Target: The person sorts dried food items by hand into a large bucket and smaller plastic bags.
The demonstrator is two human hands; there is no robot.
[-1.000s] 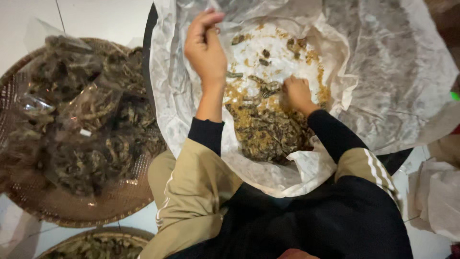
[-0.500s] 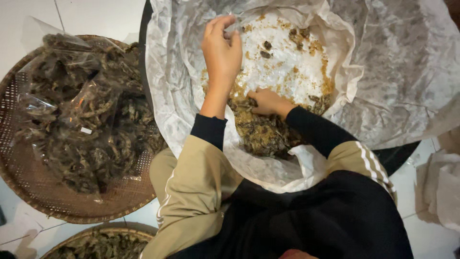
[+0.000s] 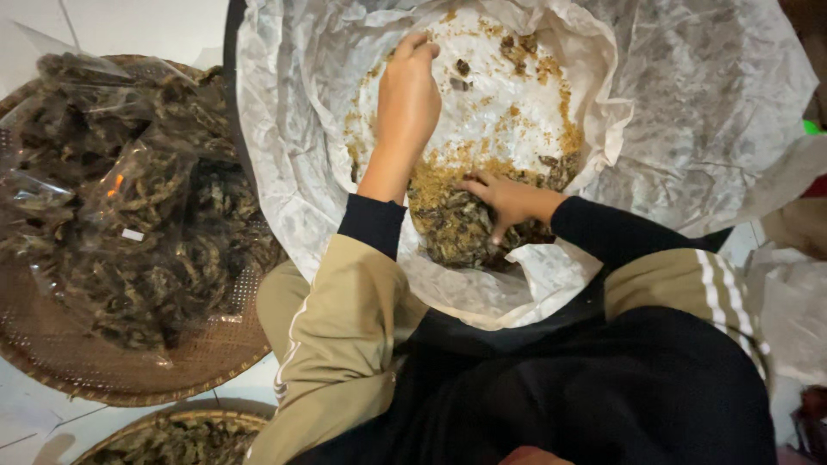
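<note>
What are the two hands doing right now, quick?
Left hand: fingers curled together above the white paper liner; whether it holds anything cannot be told.
Right hand: open, fingers resting on the dark dried pieces.

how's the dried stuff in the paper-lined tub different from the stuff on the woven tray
The pile in the tub lies loose on white paper, with yellowish crumbs; the left hand and right hand work in it. The tray's heap is sealed in clear bags, larger, untouched. Both look dark and dried.
</note>
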